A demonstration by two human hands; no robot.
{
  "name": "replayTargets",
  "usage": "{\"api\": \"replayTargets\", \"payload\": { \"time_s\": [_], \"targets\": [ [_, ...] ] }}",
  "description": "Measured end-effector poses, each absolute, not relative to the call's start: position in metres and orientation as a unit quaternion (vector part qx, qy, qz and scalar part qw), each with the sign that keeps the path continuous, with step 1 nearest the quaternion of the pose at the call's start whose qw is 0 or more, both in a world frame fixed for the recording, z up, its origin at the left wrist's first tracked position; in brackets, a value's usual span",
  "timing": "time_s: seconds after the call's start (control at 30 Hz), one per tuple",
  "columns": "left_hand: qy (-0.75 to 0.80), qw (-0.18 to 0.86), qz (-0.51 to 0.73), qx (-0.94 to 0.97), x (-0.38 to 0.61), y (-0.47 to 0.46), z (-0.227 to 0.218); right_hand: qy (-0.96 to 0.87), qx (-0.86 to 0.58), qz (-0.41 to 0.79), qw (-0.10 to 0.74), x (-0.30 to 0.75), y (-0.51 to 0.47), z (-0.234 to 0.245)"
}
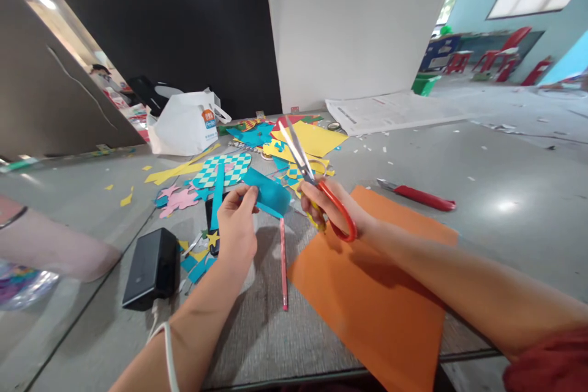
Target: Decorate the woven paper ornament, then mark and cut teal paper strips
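My left hand point(239, 220) pinches a folded strip of blue paper point(269, 192) between thumb and fingers, above the table. Just right of it, my right hand point(328, 205) grips scissors point(339, 211) with red-orange handles, their blades slightly parted and pointing up and away. The blades are clear of the blue paper. Under my right wrist lies a large sheet of orange paper point(386, 300). A pink pencil point(283, 269) rests on the table between my forearms. Beyond my left hand sit a blue-and-white checkered paper piece point(225, 166) and pink paper cutouts point(180, 199).
A red-handled knife point(422, 196) lies to the right. Yellow paper sheets point(316, 138) and scraps are heaped at the back. A white bag point(184, 125) and newspaper point(390, 111) stand before the upright board point(353, 24). A black power bank point(153, 266) with a white cable is at left.
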State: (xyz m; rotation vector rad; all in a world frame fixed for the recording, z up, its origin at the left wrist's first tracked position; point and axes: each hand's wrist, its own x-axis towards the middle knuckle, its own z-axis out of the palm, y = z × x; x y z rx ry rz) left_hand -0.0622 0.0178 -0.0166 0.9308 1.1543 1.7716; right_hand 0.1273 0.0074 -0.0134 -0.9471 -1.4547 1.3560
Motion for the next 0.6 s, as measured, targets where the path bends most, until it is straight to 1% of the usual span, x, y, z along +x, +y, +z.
{"api": "replayTargets", "payload": {
  "time_s": [0.17, 0.27, 0.37, 0.6],
  "targets": [
    [0.422, 0.428, 0.741, 0.298, -0.069, 0.023, -0.012, -0.612, -0.263, 0.687, 0.291, 0.131, -0.006, -0.011],
    [0.411, 0.436, 0.756, 0.265, -0.074, 0.027, -0.014, -0.639, -0.252, 0.689, 0.232, 0.133, -0.012, -0.008],
    [0.408, 0.439, 0.759, 0.255, -0.078, 0.032, -0.016, -0.649, -0.266, 0.678, 0.222, 0.134, -0.013, -0.006],
    [0.39, 0.459, 0.751, 0.271, -0.081, 0.032, -0.015, -0.637, -0.291, 0.675, 0.232, 0.135, -0.007, -0.011]
  ]
}}
